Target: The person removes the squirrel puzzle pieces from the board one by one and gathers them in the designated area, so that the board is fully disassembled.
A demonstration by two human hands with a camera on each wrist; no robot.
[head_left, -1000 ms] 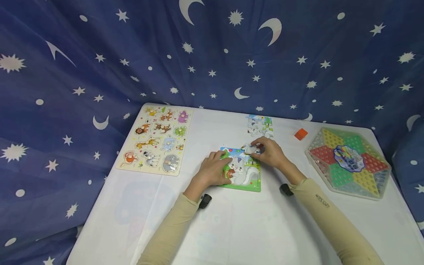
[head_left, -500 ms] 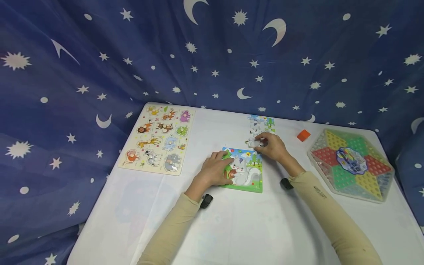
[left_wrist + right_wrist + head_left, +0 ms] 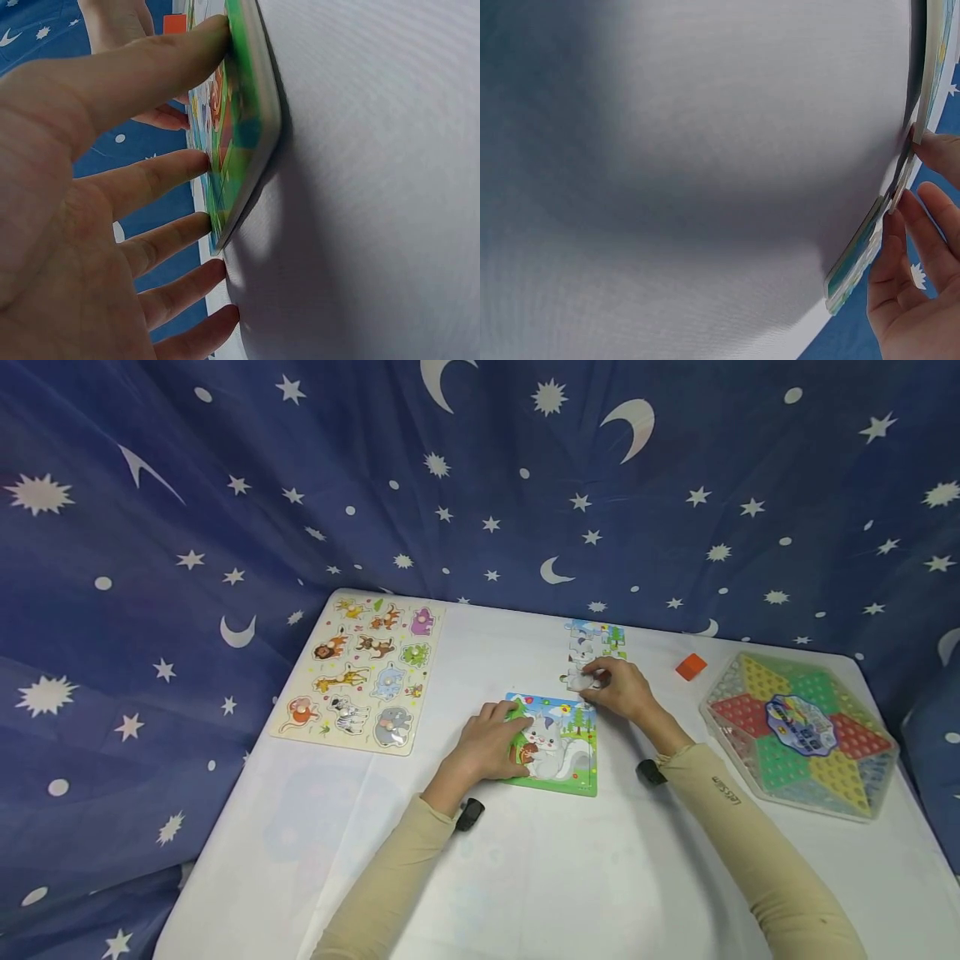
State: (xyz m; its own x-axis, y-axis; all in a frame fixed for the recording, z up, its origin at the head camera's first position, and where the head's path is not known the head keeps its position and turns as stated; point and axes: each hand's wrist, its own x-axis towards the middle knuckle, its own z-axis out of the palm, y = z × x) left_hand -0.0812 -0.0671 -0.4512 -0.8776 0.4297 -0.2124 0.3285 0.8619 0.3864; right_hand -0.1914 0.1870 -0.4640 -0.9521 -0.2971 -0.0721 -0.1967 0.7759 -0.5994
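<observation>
Left hand [image 3: 487, 745] is splayed on the left side of the squirrel jigsaw [image 3: 558, 756], middle of the table [image 3: 570, 877]; right hand [image 3: 624, 690] pinches a pale puzzle piece [image 3: 578, 680] by some loose pieces [image 3: 581, 643] near the far edge.

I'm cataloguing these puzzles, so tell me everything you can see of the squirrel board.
The squirrel board is a thin, roughly square panel, seemingly wood or card, with pale edges. Its colorful face shows a pale squirrel with a brown nut, green trees and a green lower border. It lies face up on the white tablecloth; the left hand touches its left side, partly covering it.
</observation>
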